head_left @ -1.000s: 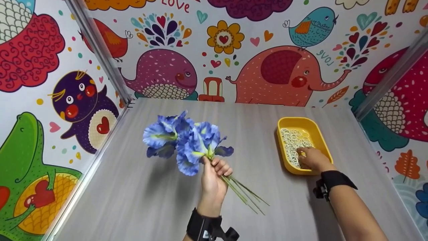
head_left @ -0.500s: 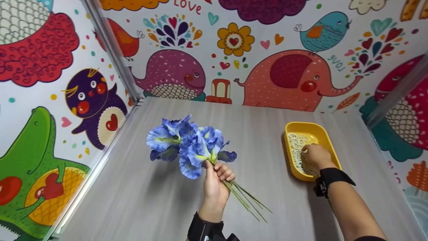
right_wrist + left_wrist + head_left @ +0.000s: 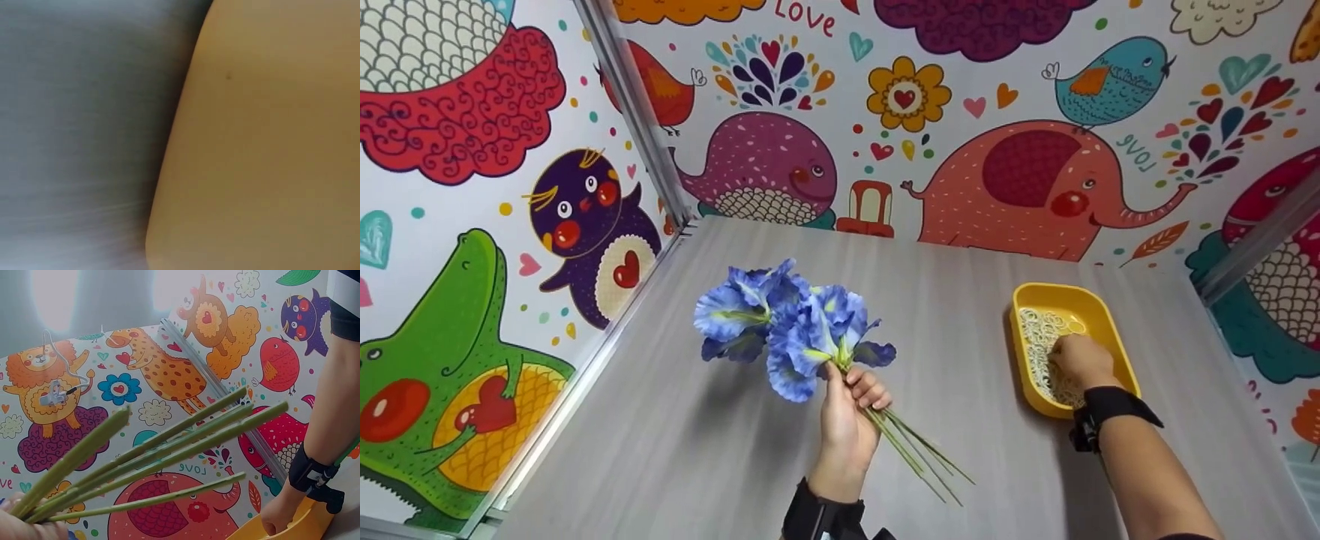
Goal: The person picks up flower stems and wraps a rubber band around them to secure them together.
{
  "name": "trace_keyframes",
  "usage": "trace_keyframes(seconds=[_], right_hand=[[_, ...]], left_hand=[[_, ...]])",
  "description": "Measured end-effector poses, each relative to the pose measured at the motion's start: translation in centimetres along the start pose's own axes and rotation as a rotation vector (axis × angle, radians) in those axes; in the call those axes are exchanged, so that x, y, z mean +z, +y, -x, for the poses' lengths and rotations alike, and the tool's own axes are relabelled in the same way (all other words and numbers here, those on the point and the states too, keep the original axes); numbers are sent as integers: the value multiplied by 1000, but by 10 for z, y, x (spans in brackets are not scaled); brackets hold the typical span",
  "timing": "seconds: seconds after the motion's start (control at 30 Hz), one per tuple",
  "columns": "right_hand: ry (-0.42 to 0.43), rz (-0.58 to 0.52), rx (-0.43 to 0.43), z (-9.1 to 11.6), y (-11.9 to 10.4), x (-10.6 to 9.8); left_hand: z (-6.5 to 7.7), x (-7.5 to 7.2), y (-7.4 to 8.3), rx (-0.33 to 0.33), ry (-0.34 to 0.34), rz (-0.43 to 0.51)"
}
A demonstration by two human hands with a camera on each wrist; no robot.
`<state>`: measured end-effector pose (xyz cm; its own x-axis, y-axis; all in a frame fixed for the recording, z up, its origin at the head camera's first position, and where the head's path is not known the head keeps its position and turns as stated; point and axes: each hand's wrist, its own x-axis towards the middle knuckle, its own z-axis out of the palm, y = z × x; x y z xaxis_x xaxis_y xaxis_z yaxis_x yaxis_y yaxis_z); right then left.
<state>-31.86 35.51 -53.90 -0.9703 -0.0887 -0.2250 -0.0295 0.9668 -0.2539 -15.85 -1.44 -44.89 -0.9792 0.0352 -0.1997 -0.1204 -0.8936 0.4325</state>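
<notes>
My left hand point(image 3: 849, 420) grips several green stems point(image 3: 919, 454) just below the heads of blue artificial irises point(image 3: 825, 337). The blooms tilt up and left, and the stem ends stick out lower right. In the left wrist view the cut stems point(image 3: 169, 450) fan out past the fingers. My right hand point(image 3: 1084, 361) reaches down into a yellow plastic tray point(image 3: 1119, 352). Small pale rings point(image 3: 1039, 337), which look like rubber bands, lie in it around the hand. The right fingertips are hidden by the hand, so what they hold does not show.
A grey wood-grain tabletop point(image 3: 952, 300) lies under both hands. Printed walls with cartoon animals stand at the back and sides, with metal corner posts point(image 3: 641, 112). The right wrist view shows mostly a smooth tan surface point(image 3: 259, 140), too close to identify.
The head view has shifted, so the scene sits further right and the tray lower. My right hand has sunk with its fingers more tucked under. The left hand keeps its grip on the irises.
</notes>
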Motion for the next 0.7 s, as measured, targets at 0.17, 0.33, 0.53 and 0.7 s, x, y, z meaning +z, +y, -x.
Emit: trace_keyframes(seconds=[0.17,0.33,0.53,0.7], right_hand=[[25,-19,20,3,-2,-1],[138,-3,2,5,-1,-9],[229,-27,-7,12,7,-25],[256,-80,12,24,5,-46]], left_hand=[[1,-3,1,-3,-4,-10],[-1,-2,1,7,-4,-1],[-2,-1,0,5,-25,4],[-2,0,-1,13,-19,17]])
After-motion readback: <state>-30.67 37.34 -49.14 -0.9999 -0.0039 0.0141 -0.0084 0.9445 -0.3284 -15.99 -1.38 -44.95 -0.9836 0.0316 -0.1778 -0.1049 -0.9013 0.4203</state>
